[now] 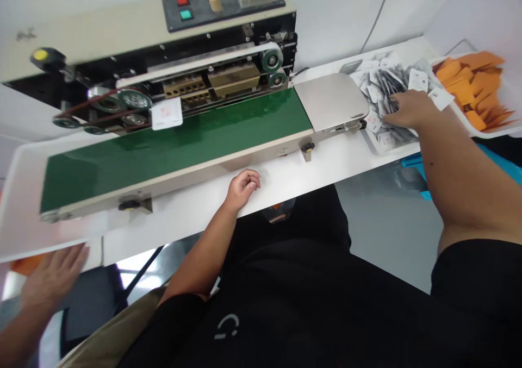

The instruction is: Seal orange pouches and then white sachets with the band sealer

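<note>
My right hand [408, 110] lies with its fingers spread on a heap of small white-and-grey sachets [387, 91] in a white tray [377, 144], and I see no sachet gripped. My left hand [242, 188] rests loosely curled on the white table's edge [261, 191], holding nothing. It is nearest the front of a band sealer's green conveyor belt [175, 145]. One white sachet [166, 113] stands at the belt's far edge, beside the sealer's guide bands.
A steel plate [332, 101] extends the belt toward the sachets. The sealer's control panel [204, 4] sits at the back. Orange cards [468, 80] fill a white tray at the right. A co-worker's blurred hand [53, 275] reaches in at the lower left, below the belt's end.
</note>
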